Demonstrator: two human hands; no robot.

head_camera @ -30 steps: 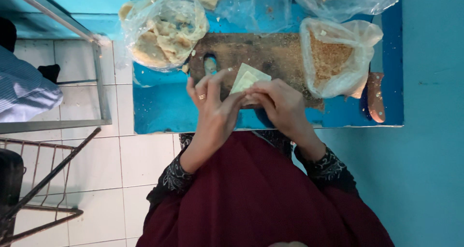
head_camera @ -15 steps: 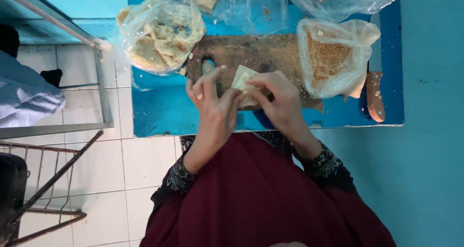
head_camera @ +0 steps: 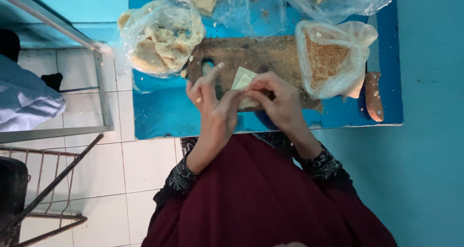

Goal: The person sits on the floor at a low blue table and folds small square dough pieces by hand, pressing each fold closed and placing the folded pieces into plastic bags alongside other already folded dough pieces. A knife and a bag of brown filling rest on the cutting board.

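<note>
Pastry sheet (head_camera: 243,79), pale and thin, sits pinched between both hands above the wooden board (head_camera: 251,58) on the blue desk (head_camera: 159,114); left hand (head_camera: 215,109) and right hand (head_camera: 278,99) fingers close on its folded lower edge. Looks limp, tearable; best held by edges

a pale, thin pastry sheet (head_camera: 244,85), cream-white and folded toward a triangle, one corner pointing up; it is held off the brown wooden board (head_camera: 256,56), pinched between the left hand (head_camera: 215,107) and the right hand (head_camera: 278,99); its lower part is hidden by fingers
</note>
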